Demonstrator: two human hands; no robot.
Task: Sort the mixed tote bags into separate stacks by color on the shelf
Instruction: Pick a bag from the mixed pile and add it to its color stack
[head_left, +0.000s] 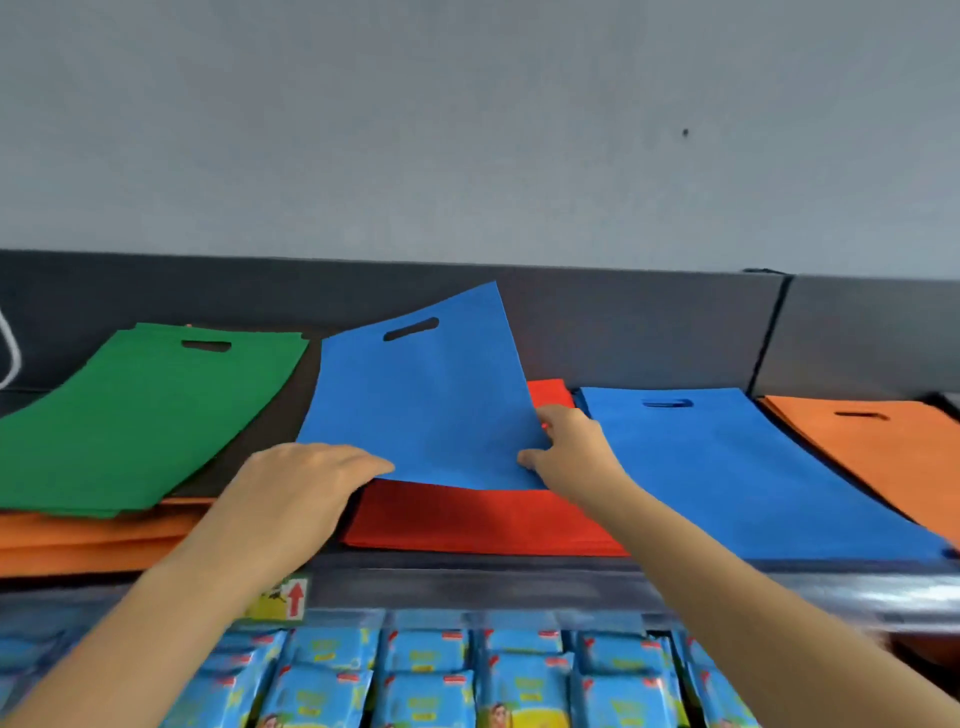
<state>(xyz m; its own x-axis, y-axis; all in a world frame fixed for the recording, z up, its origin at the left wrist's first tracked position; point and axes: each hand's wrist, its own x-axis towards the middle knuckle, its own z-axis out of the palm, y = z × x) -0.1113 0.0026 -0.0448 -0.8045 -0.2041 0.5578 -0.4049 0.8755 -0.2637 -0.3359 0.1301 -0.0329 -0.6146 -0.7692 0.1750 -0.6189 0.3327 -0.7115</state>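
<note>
Head view: right hand (566, 452) pinches the flat blue fabric tote bag (421, 400) by its right edge, tilted up over the red bag stack (467, 519) on the dark shelf (467, 577). Left hand (306, 483) fingertips vanish under its near corner, and I cannot tell whether they grip.

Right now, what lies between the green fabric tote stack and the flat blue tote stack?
Head view: a lifted blue fabric tote above a red fabric tote stack.
</note>
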